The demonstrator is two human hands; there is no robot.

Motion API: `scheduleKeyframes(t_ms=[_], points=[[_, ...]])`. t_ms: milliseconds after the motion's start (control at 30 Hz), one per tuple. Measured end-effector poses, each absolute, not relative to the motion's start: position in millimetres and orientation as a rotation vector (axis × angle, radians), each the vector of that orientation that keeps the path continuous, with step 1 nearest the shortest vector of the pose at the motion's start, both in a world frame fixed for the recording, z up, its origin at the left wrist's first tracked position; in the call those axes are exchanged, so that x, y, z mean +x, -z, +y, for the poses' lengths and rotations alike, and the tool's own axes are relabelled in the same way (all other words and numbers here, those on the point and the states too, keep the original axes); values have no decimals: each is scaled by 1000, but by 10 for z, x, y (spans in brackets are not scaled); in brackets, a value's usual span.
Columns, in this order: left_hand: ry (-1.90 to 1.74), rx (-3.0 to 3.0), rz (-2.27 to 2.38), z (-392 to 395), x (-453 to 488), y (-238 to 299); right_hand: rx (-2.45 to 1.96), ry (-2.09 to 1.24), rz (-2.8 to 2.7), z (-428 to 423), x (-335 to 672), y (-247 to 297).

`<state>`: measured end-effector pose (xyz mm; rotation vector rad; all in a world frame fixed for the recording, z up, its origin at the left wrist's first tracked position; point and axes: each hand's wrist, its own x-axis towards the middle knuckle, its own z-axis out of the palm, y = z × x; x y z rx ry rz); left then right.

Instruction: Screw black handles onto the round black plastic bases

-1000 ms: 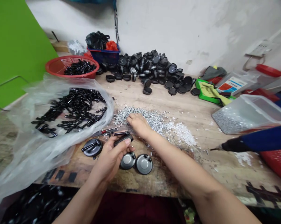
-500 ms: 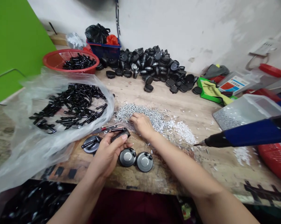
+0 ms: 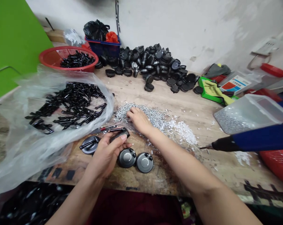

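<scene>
My left hand is closed on a small black plastic lever, held just above the wooden bench. My right hand rests palm down on a heap of small silver screws, its fingertips curled into the heap; what they pinch is hidden. Below my left hand lie two round grey-and-black caps side by side. A third cap with a lever on it lies to the left. A red-handled tool lies between my hands.
A clear plastic bag spread at left holds several black levers. A red basket and a pile of black caps stand at the back. A blue-and-black power screwdriver hangs at right, above a clear screw tub.
My right hand has shifted a little left over the screw heap. The hanging screwdriver swung left, then back to the right. My left hand keeps hold of the black lever.
</scene>
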<state>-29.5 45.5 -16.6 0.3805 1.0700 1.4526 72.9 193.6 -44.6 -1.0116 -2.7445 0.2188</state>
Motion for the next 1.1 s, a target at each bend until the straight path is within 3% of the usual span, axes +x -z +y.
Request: scheduleKeyframes(t_ms=[400,633,1100], points=[[-1465,369,1077,410,-316,157,-1041,-355,-2470,1700,750,310],[-1410,412,982,321,-262,86,-886,-1170,-1645,1014,1064,4],[-1389,647,1093,230,21,-31,-819,-1115,-1540,813,1271,-69]])
